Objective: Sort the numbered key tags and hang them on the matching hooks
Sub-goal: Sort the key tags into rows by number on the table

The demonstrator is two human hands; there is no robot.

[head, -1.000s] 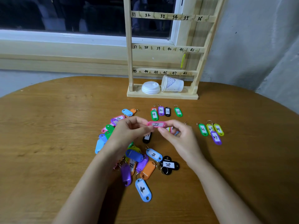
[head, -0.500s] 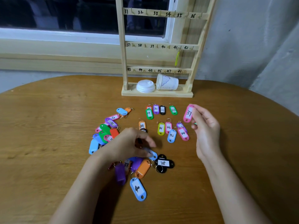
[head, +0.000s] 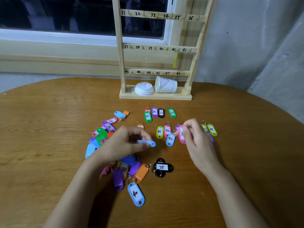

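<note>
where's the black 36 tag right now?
Head view, lower centre: the black plastic key tag marked 36 lies flat on the round wooden table, just right of an orange plastic tag.

Bare tabletop (head: 41,129) runs wide along the left and right edges, and a narrow bare strip lies between the wooden rack (head: 155,96) at the far edge and the row of tags (head: 154,112) marked 29 to 33. On the rack's base, a stack of lids (head: 144,88) and a tipped paper cup (head: 166,84) fill the space under the lowest rail. A heap of tags (head: 102,132) spreads left of the middle, partly under the left hand (head: 121,143), which holds a blue tag (head: 146,143). The right hand (head: 197,142), pinching a pink tag (head: 181,134), covers tags rightward.
</note>
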